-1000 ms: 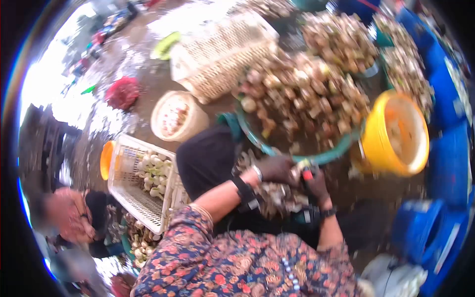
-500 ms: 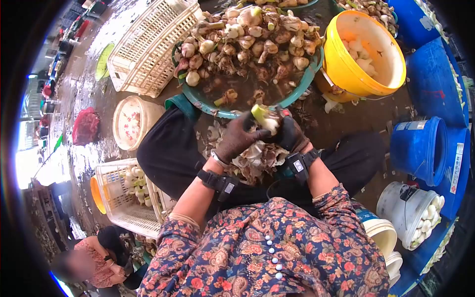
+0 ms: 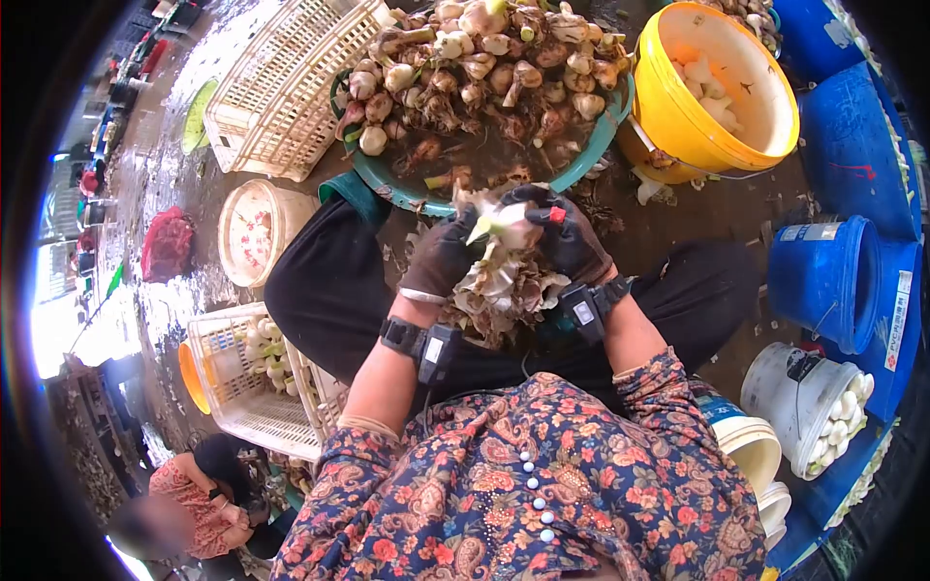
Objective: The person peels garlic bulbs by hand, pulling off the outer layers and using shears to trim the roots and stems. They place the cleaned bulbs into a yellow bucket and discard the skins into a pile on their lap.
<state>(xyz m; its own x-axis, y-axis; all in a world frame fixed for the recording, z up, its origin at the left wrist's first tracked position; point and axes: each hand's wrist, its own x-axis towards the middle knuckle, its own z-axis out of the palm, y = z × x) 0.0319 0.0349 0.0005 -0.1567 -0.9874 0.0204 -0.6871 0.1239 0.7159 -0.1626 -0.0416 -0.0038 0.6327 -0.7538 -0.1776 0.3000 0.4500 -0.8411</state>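
The left hand (image 3: pixel 441 257) curls its fingers around a muddy bulb (image 3: pixel 504 228), held above the peelings (image 3: pixel 499 290) in the lap. The right hand (image 3: pixel 573 242) grips a red-handled tool (image 3: pixel 556 214) against the bulb. Slippery skins may let the bulb twist, driving the tool into the left fingers.

The ground (image 3: pixel 697 228) is dark, wet concrete strewn with peel scraps. At its far left edge it glistens (image 3: pixel 145 165) under bright daylight. Blue barrels (image 3: pixel 852 126) line its right edge, with a white bucket (image 3: pixel 804 407) just beside them. A white plastic crate (image 3: pixel 281 87) lies tipped at the far left, and another crate (image 3: pixel 242 407) sits nearer. A seated person (image 3: pixel 199 494) occupies the near left corner.
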